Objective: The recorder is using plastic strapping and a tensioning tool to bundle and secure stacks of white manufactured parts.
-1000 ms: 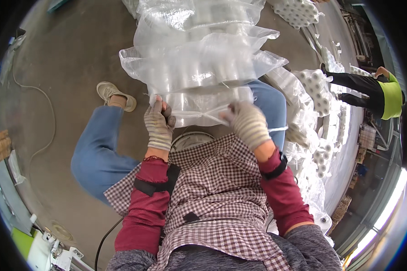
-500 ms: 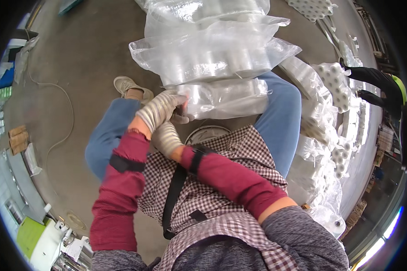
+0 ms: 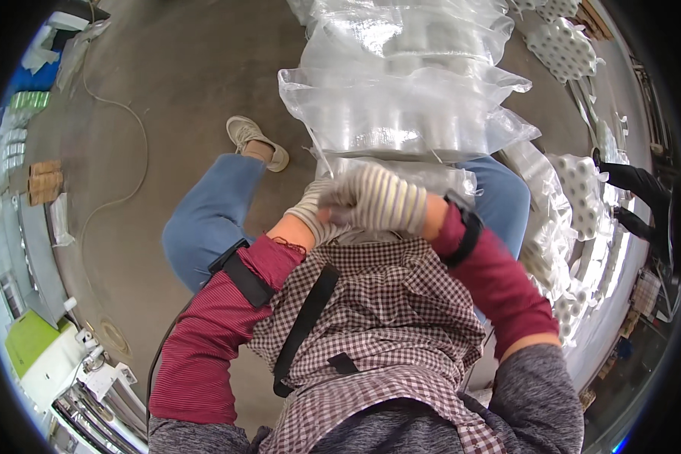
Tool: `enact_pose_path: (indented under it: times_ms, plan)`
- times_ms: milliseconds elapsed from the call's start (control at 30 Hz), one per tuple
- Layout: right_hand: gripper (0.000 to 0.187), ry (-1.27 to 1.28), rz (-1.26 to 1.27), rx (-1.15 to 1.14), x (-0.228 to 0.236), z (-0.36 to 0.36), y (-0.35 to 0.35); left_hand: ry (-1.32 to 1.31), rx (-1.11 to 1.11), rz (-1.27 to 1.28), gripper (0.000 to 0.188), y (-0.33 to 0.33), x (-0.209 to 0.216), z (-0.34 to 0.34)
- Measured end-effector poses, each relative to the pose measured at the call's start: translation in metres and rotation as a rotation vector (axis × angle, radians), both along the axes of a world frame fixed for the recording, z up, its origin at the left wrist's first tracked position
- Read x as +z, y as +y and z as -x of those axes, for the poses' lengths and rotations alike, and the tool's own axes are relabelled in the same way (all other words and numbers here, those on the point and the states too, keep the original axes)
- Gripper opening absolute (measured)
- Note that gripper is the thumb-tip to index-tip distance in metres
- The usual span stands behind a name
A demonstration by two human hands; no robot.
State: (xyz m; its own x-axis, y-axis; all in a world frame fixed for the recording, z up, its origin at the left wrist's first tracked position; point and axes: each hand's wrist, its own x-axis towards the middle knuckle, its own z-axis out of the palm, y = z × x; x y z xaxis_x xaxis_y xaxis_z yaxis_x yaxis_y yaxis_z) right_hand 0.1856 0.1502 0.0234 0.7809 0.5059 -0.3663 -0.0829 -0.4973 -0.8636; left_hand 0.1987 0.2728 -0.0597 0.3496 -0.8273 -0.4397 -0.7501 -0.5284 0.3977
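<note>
Both hands gloved, striped knit, meeting at lap level just below the stack of clear plastic bags (image 3: 408, 98). R hand (image 3: 378, 200) lies across and on top of L hand (image 3: 314, 216), fingers curled; L mostly covered, only wrist + part of glove visible. Hands together, overlapping. Can't tell if either is clamped on anything: contact area hidden by R glove and blurred. Bags: several layers of transparent film packs w/ pale roll shapes inside, piled directly ahead of the hands, lowest bag (image 3: 401, 170) touching or just behind R knuckles, resting over the knees. Black wrist strap (image 3: 465, 227) on R forearm just behind the glove, another black strap (image 3: 242, 276) on L forearm. Red sleeves, checked apron (image 3: 386, 303) directly under the hands w/ black diagonal strap across it. Blue-jeans leg (image 3: 208, 219) to L of L hand, beige shoe (image 3: 253, 140) beyond it on grey concrete floor (image 3: 174, 83). To R of R hand: rows of white roll packs (image 3: 575, 189) along the floor; further R another person's dark sleeve (image 3: 639, 181). Far L of hands: white + green machine (image 3: 41, 356), thin cable on floor.
</note>
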Motion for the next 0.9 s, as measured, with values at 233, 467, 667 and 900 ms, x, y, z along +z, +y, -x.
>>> enact_pose_path:
  times_ms: [233,467,667,900]
  plan:
    - [0.022,0.009,0.671,0.515,-0.038,-0.063,0.01,-0.052,0.09,0.04,0.024,0.007,-0.003,0.006]
    - [0.015,-0.302,0.583,-0.006,-0.06,0.004,-0.053,1.296,1.421,0.94,0.02,0.016,-0.043,-0.002]
    - [0.014,-0.678,0.536,0.041,-0.07,0.051,-0.052,1.44,1.811,0.703,0.022,0.004,-0.041,-0.019]
    - [0.016,-0.72,0.761,0.116,-0.083,0.05,-0.047,1.374,1.778,0.782,0.022,0.003,-0.033,-0.013]
